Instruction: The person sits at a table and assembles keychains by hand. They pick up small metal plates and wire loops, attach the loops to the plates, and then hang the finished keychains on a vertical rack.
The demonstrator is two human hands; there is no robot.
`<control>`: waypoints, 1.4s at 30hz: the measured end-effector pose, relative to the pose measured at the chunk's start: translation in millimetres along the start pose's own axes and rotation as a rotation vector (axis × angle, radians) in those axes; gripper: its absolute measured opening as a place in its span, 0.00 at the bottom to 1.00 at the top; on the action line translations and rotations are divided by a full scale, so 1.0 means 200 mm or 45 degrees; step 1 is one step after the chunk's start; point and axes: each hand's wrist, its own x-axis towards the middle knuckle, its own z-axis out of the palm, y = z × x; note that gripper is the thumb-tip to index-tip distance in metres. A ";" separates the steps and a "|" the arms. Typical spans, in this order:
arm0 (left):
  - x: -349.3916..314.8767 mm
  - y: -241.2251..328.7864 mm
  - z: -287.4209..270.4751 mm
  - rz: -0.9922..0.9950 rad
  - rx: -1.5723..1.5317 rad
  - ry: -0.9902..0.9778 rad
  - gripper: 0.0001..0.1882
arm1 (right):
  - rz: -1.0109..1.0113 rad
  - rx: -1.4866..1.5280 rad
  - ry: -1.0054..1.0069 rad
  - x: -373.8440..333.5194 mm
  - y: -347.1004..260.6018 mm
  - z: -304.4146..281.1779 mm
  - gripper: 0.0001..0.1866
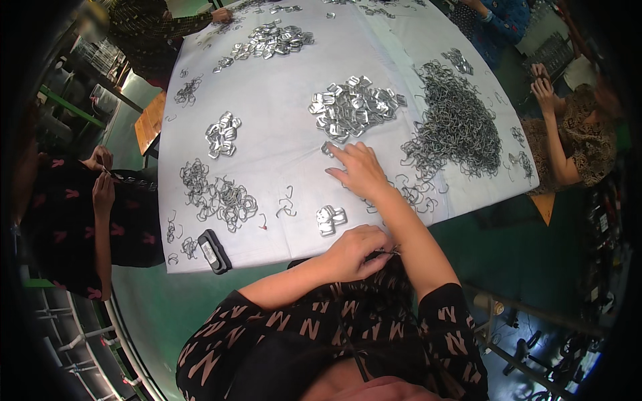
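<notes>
My right hand (361, 168) reaches over the white-covered table, thumb and index finger apart. Its index fingertip touches a small silver metal buckle (327, 148) lying apart at the front of a heap of similar buckles (356, 107). Close to the table's near edge, my left hand (364, 251) is closed in front of my body. Thin dark metal ends (393, 252) poke out beside its fingers; what they belong to is mostly hidden. Just beyond the left hand lies a small group of silver buckles (330, 219). Bent wire hooks (418, 196) are scattered by my right forearm.
A big heap of wire hooks (458, 120) covers the table's right side. Smaller hook piles (227, 200) and buckle piles (223, 135) lie left, near a black box-like object (213, 252). Co-workers (568, 134) sit around the table, one at left (100, 194) handling small pieces.
</notes>
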 end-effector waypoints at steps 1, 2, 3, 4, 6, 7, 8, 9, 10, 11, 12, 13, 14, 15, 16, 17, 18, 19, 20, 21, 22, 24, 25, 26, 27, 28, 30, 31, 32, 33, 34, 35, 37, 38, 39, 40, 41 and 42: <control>-0.02 0.00 -0.01 -0.021 0.001 0.004 0.09 | 0.014 -0.034 -0.027 0.05 0.00 0.06 0.24; -0.04 0.00 -0.02 -0.045 -0.004 0.013 0.09 | 0.029 -0.069 -0.060 0.08 0.00 0.10 0.24; -0.05 -0.01 -0.03 -0.067 -0.010 0.018 0.09 | 0.024 -0.066 -0.045 0.11 0.00 0.14 0.23; -0.06 -0.01 -0.04 -0.072 -0.013 0.033 0.09 | 0.023 -0.063 -0.027 0.13 0.01 0.16 0.21; -0.07 -0.01 -0.04 -0.084 -0.024 0.077 0.08 | 0.045 -0.019 0.016 0.15 0.03 0.17 0.19; -0.06 -0.02 -0.04 -0.085 -0.021 0.073 0.08 | 0.075 0.024 0.050 0.15 0.04 0.17 0.17; -0.06 -0.01 -0.05 -0.089 -0.024 0.075 0.08 | 0.106 0.065 0.077 0.15 0.03 0.14 0.15; -0.05 -0.02 -0.05 -0.092 -0.027 0.074 0.08 | 0.251 0.210 0.073 0.13 0.03 0.11 0.16; -0.05 -0.02 -0.05 -0.105 -0.035 0.070 0.07 | 0.398 0.354 0.071 0.09 0.03 0.06 0.17; -0.04 -0.03 -0.04 -0.107 -0.049 0.051 0.06 | 0.555 0.493 0.084 0.05 0.02 -0.02 0.17; -0.03 -0.04 -0.03 -0.112 -0.061 0.040 0.06 | 0.555 0.676 0.189 -0.01 0.02 -0.10 0.16; -0.02 -0.04 -0.03 -0.164 -0.071 0.044 0.05 | 0.647 0.877 0.191 -0.08 0.04 -0.15 0.14; -0.01 -0.03 -0.02 -0.216 -0.078 0.042 0.05 | 0.736 1.082 0.201 -0.17 0.07 -0.20 0.13; 0.00 -0.02 -0.01 -0.272 -0.080 0.054 0.05 | 0.814 1.291 0.197 -0.24 0.08 -0.23 0.12; 0.00 -0.03 0.00 -0.278 -0.081 0.110 0.05 | 0.829 1.360 0.239 -0.32 0.06 -0.27 0.10; 0.01 -0.03 0.02 -0.270 -0.060 0.142 0.05 | 0.854 1.429 0.288 -0.40 0.03 -0.32 0.09; 0.02 -0.03 0.03 -0.262 -0.033 0.181 0.05 | 0.870 1.500 0.331 -0.48 0.00 -0.35 0.07; 0.03 -0.03 0.04 -0.253 -0.006 0.220 0.05 | 0.868 1.493 0.383 -0.54 -0.02 -0.36 0.07; 0.04 -0.04 0.07 -0.240 -0.003 0.264 0.05 | 0.872 1.486 0.446 -0.60 -0.05 -0.37 0.07; 0.05 -0.04 0.09 -0.254 0.029 0.266 0.05 | 0.875 1.479 0.507 -0.65 -0.07 -0.38 0.07; 0.06 -0.04 0.10 -0.268 0.062 0.269 0.05 | 0.862 1.486 0.545 -0.70 -0.10 -0.39 0.08; 0.08 -0.06 0.13 -0.221 0.136 0.289 0.05 | 0.861 1.467 0.563 -0.75 -0.14 -0.42 0.07; 0.08 -0.06 0.16 -0.251 0.139 0.270 0.05 | 0.859 1.458 0.568 -0.78 -0.15 -0.42 0.07; 0.08 -0.05 0.17 -0.278 0.148 0.252 0.05 | 0.829 1.393 0.563 -0.81 -0.14 -0.41 0.06; 0.07 -0.05 0.19 -0.307 0.157 0.236 0.06 | 0.836 1.369 0.576 -0.82 -0.15 -0.42 0.06; 0.07 -0.05 0.20 -0.315 0.154 0.217 0.06 | 0.842 1.345 0.587 -0.83 -0.17 -0.42 0.05; 0.07 -0.05 0.22 -0.337 0.147 0.183 0.06 | 0.816 1.276 0.625 -0.86 -0.18 -0.43 0.05; 0.08 -0.05 0.22 -0.314 0.119 0.140 0.06 | 0.784 1.230 0.653 -0.87 -0.17 -0.43 0.05; 0.10 -0.03 0.21 -0.291 0.089 0.098 0.06 | 0.752 1.182 0.681 -0.89 -0.17 -0.44 0.04; 0.12 -0.03 0.20 -0.268 0.059 0.054 0.06 | 0.734 1.136 0.721 -0.90 -0.16 -0.45 0.04; 0.15 -0.03 0.17 -0.289 -0.001 -0.011 0.06 | 0.717 1.090 0.762 -0.92 -0.15 -0.46 0.05; 0.18 -0.05 0.13 -0.308 -0.061 -0.065 0.06 | 0.694 1.041 0.794 -0.93 -0.14 -0.47 0.05; 0.27 -0.13 0.09 -0.210 0.031 -0.057 0.05 | 0.714 1.001 0.851 -0.96 -0.14 -0.51 0.05; 0.33 -0.21 0.08 -0.200 0.190 0.013 0.05 | 0.712 0.976 0.870 -0.97 -0.14 -0.53 0.06; 0.39 -0.30 0.08 -0.184 0.384 0.043 0.05 | 0.710 0.948 0.889 -0.98 -0.14 -0.54 0.06; 0.45 -0.39 0.09 -0.170 0.581 0.072 0.05 | 0.718 0.916 0.885 -0.99 -0.13 -0.56 0.06; 0.51 -0.47 0.10 -0.120 0.705 0.083 0.05 | 0.718 0.894 0.893 -1.00 -0.13 -0.56 0.07; 0.57 -0.54 0.13 -0.070 0.829 0.097 0.06 | 0.716 0.873 0.899 -1.01 -0.13 -0.57 0.07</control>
